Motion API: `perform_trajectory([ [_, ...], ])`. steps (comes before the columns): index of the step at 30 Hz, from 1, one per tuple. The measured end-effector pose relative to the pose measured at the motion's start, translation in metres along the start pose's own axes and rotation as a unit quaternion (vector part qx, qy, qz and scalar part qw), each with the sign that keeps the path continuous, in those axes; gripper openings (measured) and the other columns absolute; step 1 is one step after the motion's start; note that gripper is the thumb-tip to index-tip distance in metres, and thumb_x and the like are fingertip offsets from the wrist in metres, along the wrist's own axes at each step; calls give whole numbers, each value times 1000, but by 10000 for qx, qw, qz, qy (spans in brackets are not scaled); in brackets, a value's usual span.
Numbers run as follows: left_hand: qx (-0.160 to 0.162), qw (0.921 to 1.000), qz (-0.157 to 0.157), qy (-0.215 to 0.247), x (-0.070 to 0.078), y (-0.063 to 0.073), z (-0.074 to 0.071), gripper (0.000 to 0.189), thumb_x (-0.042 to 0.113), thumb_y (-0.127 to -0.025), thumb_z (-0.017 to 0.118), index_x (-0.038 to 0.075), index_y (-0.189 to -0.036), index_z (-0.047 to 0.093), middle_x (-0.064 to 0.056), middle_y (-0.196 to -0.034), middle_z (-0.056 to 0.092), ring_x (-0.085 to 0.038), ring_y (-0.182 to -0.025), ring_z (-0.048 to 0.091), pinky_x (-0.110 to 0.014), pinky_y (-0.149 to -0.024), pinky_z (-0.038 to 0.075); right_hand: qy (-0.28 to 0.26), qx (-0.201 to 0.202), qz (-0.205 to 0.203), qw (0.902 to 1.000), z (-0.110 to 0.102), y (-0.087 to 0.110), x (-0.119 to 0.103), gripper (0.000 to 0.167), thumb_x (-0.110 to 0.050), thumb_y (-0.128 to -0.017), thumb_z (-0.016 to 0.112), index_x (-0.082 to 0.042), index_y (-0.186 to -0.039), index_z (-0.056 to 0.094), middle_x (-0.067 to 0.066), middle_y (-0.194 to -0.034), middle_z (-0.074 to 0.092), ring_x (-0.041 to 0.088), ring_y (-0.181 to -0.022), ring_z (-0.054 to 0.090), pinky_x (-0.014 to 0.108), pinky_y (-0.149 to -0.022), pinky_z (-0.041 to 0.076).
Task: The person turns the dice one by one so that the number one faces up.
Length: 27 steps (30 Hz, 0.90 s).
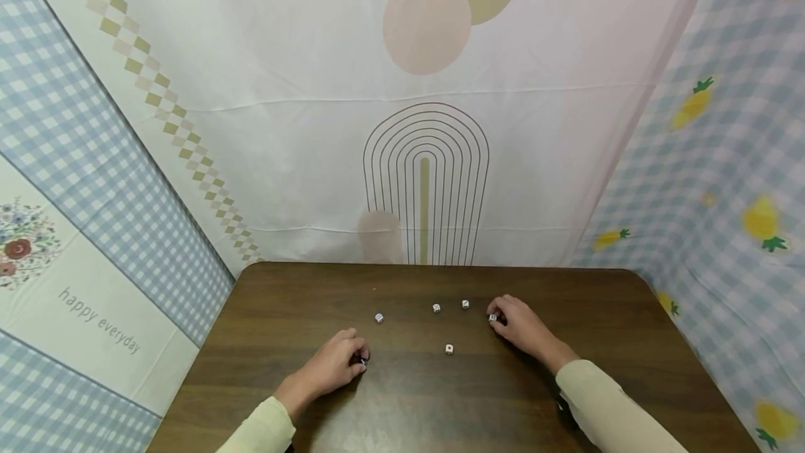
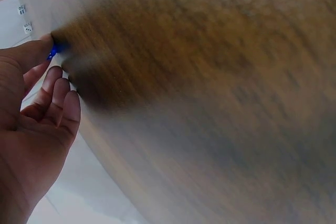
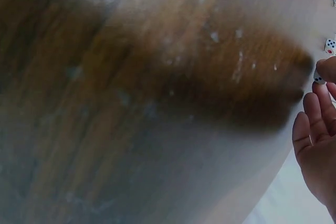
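A small white die (image 1: 492, 317) with dark dots is pinched in the right hand (image 1: 527, 331), toward the desk's far right. The left hand (image 1: 328, 366), nearer, pinches a mostly hidden blue piece (image 2: 53, 52). Between the hands, four white dice (image 1: 437, 307) lie scattered on the brown wood-grain desk (image 1: 440, 411).

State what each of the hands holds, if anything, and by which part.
Left hand: apparently a blue die, the gripped part mostly hidden. Right hand: a white die, pinched by its sides.

Downward head, nearer wrist views; shared tabletop (image 1: 415, 404)
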<state>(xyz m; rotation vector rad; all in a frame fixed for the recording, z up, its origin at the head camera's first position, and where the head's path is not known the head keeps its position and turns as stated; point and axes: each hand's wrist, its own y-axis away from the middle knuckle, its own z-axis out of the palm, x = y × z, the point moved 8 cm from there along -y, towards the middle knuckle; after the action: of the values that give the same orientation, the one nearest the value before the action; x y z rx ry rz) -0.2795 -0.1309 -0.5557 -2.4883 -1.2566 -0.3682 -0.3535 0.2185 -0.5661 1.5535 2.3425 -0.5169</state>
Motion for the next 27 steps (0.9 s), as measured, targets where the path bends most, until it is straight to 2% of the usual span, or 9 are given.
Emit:
perform_trajectory([
  [6, 0, 10000, -21, 9, 0, 0, 0, 19, 12, -82, 83, 17, -85, 65, 8, -85, 49, -7, -83, 47, -26, -73, 45, -101, 60, -52, 9999, -3, 5, 3, 13, -8, -91, 76, -13, -101, 69, -3, -96, 61, 11, -86, 57, 34, -75, 52],
  [19, -38, 10000, -42, -22, 1, 1, -2, 19, 13, -83, 83, 18, -86, 65, 8, -86, 50, -7, -83, 47, -27, -74, 45, -206, -169, 41, 9996, -5, 16, 13, 13, -8, -93, 74, -16, -101, 68, -4, -100, 62, 11, -89, 58, 32, -75, 52],
  [27, -66, 10000, -59, 13, 4, 1, -3, 18, 13, -83, 83, 17, -87, 66, 8, -86, 50, -7, -83, 47, -27, -74, 45, -351, -53, 44, 9994, -5, 18, 19, 20, -9, -90, 77, -13, -108, 68, -3, -102, 62, 12, -92, 60, 32, -78, 54],
])
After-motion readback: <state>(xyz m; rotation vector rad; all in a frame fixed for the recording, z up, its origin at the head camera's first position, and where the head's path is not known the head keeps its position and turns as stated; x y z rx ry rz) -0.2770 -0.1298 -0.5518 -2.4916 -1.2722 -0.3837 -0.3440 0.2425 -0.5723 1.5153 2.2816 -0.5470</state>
